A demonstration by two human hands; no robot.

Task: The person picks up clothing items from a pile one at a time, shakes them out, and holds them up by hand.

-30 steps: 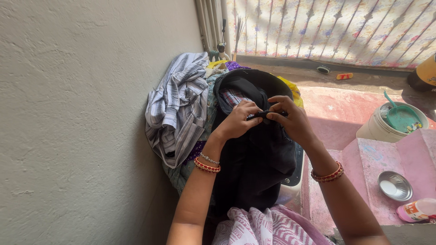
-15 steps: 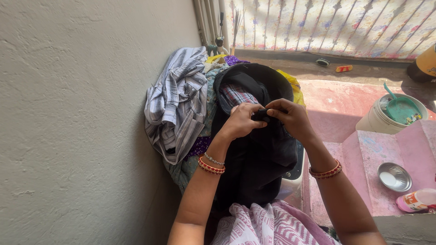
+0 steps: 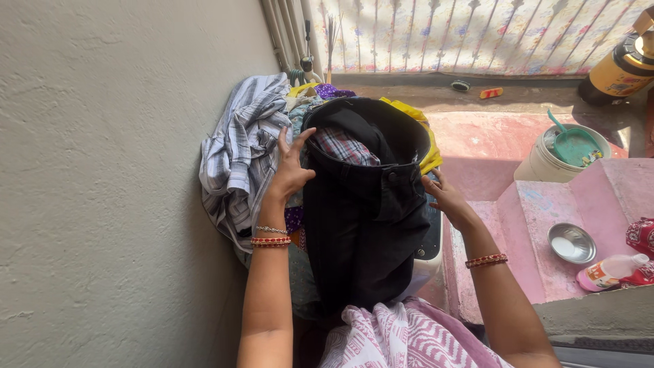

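Black trousers (image 3: pixel 364 225) hang down over a heap of clothes, their waist open at the top with checked lining (image 3: pixel 344 145) showing. My left hand (image 3: pixel 291 168) rests flat with fingers spread on the left edge of the waistband. On the right edge of the trousers, my right hand (image 3: pixel 446 197) lies with loose fingers near the button. Neither hand grips the cloth firmly.
A striped grey shirt (image 3: pixel 238 160) lies on the heap by the plaster wall (image 3: pixel 102 184). Yellow cloth (image 3: pixel 426 143) sits behind the trousers. To the right are a pink step (image 3: pixel 545 211), a steel bowl (image 3: pixel 572 243), a white bucket (image 3: pixel 545 165) with a green scoop, and bottles.
Both hands were pinched together at the trousers' waist fastening; now they have parted to either side of the waistband. The view has shifted slightly right.
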